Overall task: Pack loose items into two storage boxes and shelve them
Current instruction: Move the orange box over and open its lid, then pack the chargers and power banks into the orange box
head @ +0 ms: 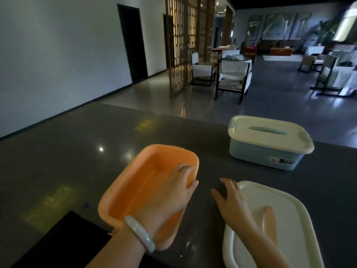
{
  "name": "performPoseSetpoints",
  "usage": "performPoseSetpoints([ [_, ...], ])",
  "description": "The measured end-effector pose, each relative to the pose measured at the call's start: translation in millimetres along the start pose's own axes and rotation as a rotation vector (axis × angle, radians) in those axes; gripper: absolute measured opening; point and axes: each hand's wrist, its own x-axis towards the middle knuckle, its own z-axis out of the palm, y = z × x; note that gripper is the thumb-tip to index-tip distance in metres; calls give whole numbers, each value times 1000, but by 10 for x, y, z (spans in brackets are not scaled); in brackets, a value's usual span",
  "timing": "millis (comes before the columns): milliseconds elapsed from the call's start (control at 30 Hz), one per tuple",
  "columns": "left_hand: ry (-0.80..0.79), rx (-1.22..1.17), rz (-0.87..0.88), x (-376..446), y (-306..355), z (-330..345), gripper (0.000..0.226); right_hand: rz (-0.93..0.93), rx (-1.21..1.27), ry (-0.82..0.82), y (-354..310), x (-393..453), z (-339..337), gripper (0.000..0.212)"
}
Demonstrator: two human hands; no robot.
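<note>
L hand (174, 190) reaches into the open orange plastic storage box (135, 182), fingers curled over the inside of its far-right wall at about 1 o'clock, thumb outside the rim, so it grips that wall. A pale jade-like bangle (139, 235) sits on that wrist. R hand (234, 202) lies mostly flat w/ fingers spread and relaxed, holding nothing; fingertips touch the dark counter (77, 151), palm over the left edge of the cream plastic lid (280, 219) at 4 o'clock.

Key relation: the orange box sits at approx 10–11 o'clock from the R hand, its long axis running from 7 o'clock near the body to 1 o'clock away. The lid lies just beside it on the right, a strip of bare counter between. R hand is nearer the lid, L hand already has the box, so lidding would likely be an R-hand lift-and-carry leftward while L steadies.

Containers: the orange box looks empty as far as its visible floor shows; part is hidden by the L forearm. The pale-blue plastic storage box w/ cream handled lid (268, 144) stands closed at 2 o'clock, well apart from both hands; contents can't be seen. No loose items visible on the counter.
</note>
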Motion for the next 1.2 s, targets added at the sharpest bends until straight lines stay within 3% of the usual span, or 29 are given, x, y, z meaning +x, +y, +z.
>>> performPoseSetpoints([
  [167,93,131,-228,-31,-786,-520,50,-8,85,-139,-401,-61,420,60],
  [300,-58,-104,-459,-139,-1395,-709,51,22,197,-201,-588,-156,688,67],
  [400,-148,-297,-512,-182,-1680,-698,51,82,178,-147,-687,-164,830,77],
  [900,-165,-371,-401,249,-2265,-802,51,181,338,40,-1082,66,1265,74],
  [1200,-186,-397,-400,280,-2298,-781,54,203,157,21,-1043,139,1214,80],
])
